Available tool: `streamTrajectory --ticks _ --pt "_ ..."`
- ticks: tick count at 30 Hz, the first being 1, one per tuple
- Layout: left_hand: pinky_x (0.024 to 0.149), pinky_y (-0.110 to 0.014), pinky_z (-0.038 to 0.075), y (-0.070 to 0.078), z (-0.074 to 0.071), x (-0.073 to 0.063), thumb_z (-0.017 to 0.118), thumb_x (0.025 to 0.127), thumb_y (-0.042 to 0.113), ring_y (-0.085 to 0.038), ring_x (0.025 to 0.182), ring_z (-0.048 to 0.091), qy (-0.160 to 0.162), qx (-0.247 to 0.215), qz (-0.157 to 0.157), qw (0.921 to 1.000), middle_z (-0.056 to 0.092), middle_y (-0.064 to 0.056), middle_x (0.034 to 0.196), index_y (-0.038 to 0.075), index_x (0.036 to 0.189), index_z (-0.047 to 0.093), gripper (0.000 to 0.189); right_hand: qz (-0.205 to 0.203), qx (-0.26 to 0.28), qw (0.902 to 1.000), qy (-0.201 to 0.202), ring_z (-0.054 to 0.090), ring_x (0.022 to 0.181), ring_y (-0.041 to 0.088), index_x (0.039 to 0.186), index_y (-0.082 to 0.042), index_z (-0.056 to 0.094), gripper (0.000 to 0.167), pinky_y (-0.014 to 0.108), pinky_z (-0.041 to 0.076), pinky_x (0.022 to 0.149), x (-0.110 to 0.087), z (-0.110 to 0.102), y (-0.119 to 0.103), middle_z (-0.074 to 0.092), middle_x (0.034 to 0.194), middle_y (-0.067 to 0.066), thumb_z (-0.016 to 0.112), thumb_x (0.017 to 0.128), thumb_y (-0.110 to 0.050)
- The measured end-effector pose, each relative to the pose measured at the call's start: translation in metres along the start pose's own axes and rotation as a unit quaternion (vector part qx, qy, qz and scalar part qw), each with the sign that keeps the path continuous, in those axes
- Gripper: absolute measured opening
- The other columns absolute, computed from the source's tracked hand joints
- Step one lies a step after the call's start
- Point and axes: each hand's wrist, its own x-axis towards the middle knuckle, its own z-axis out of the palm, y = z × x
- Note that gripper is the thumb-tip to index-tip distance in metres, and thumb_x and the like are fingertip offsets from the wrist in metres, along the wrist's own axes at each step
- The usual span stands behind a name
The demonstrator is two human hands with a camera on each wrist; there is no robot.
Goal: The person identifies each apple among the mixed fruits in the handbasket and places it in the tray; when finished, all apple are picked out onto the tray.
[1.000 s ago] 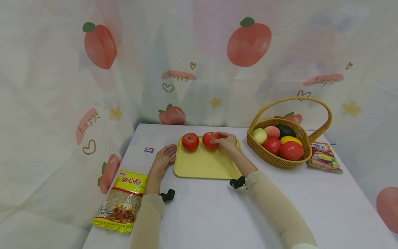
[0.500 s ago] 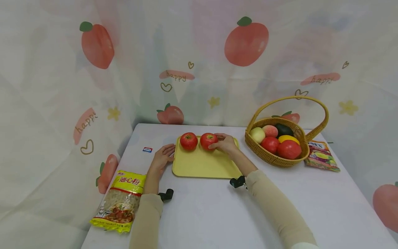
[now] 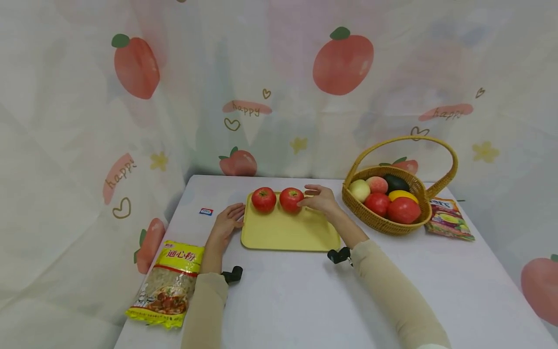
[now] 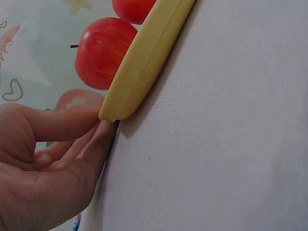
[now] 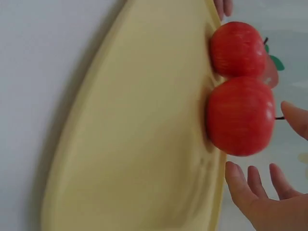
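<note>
A shallow yellow tray [image 3: 287, 232] lies on the white table with two red apples side by side along its far edge. My left hand [image 3: 227, 224] is at the tray's left edge. Seen from the left wrist, its thumb [image 4: 72, 124] lies against the rim and its fingers sit just below, pinching the edge. My right hand [image 3: 321, 199] is spread just right of the right-hand apple [image 3: 291, 200]. In the right wrist view a gap shows between its fingers [image 5: 240, 185] and that apple. The left-hand apple [image 3: 263, 200] stands beside it, stem up.
A wicker basket [image 3: 383, 225] of mixed fruit with a tall handle stands at the right, partly over a colourful snack packet [image 3: 449, 220]. A yellow-topped bag of pasta [image 3: 167, 283] lies at the left by my forearm. A small blue-and-red label [image 3: 206, 212] is near the back left.
My right hand has let go of the right-hand apple and drawn back slightly to the right, fingers spreading. The apple stays on the tray. My left hand keeps its place at the tray's edge.
</note>
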Motion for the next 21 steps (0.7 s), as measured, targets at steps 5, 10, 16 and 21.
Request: streamTrajectory --ticks 5,10,16,21 --pt "0.119 -0.038 0.040 0.000 -0.001 0.001 0.057 0.089 -0.023 -0.023 0.146 0.048 -0.002 0.000 0.000 1.0000 0.052 -0.010 0.156 0.010 0.151 0.051 0.071 -0.014 0.015 0.9998 -0.004 0.056 0.135 0.037 0.151 -0.003 0.051 0.067 0.040 0.053 0.107 -0.012 -0.014 -0.018 0.049 0.154 0.025 0.077 0.090 -0.001" --pt "0.120 -0.038 0.039 0.002 0.000 -0.002 0.057 0.090 -0.022 -0.024 0.147 0.047 -0.006 -0.001 -0.003 1.0000 0.051 -0.011 0.157 0.010 0.152 0.050 0.070 -0.020 0.035 0.9992 -0.005 0.061 0.129 0.031 0.153 -0.002 0.048 0.065 0.041 0.050 0.111 -0.023 -0.032 -0.038 0.049 0.154 0.023 0.074 0.093 0.000" --pt "0.120 -0.038 0.039 0.004 0.000 -0.004 0.057 0.090 -0.023 -0.024 0.147 0.046 -0.007 -0.004 -0.005 1.0000 0.050 -0.012 0.157 0.009 0.153 0.049 0.071 -0.014 0.012 0.9998 0.002 0.066 0.116 0.021 0.149 -0.003 0.053 0.061 0.040 0.052 0.108 -0.029 -0.063 -0.060 0.053 0.151 0.017 0.078 0.094 -0.010" --pt "0.120 -0.039 0.039 0.005 0.001 -0.005 0.056 0.089 -0.024 -0.024 0.147 0.046 -0.006 -0.005 -0.004 1.0000 0.050 -0.012 0.157 0.009 0.153 0.049 0.072 0.002 -0.042 0.9988 -0.023 0.056 0.132 0.030 0.151 -0.006 0.051 0.063 0.048 0.046 0.114 -0.040 -0.092 -0.075 0.050 0.154 0.017 0.077 0.096 -0.020"
